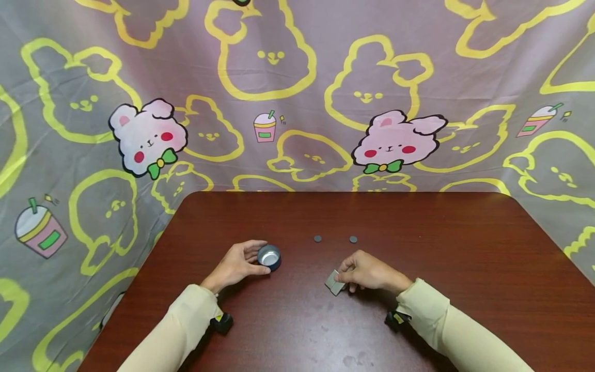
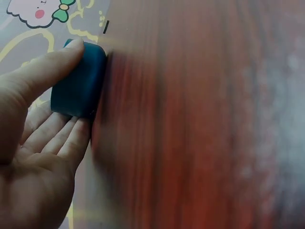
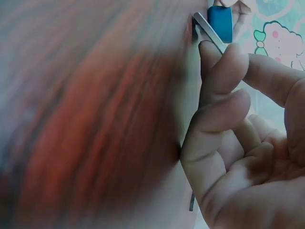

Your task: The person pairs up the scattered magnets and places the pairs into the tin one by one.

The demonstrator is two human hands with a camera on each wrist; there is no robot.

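Observation:
My left hand [image 1: 239, 263] grips a small round cup [image 1: 269, 258], dark blue outside and silvery inside, with its mouth facing up. In the left wrist view the thumb and fingers lie on opposite sides of the blue cup [image 2: 80, 81], which sits at the tabletop. Between the thumb and fingers of my right hand [image 1: 367, 271] is a flat grey square piece [image 1: 333, 283] with a line across it, held tilted just over the table. Seen nearly edge-on in the right wrist view, the flat piece [image 3: 209, 32] sticks out past the fingertips.
Two small dark discs lie on the reddish-brown wooden table [image 1: 297, 330] beyond the hands, a left disc [image 1: 317, 238] and a right disc [image 1: 353, 239]. A patterned cloth [image 1: 307, 103] hangs behind the table and along its sides.

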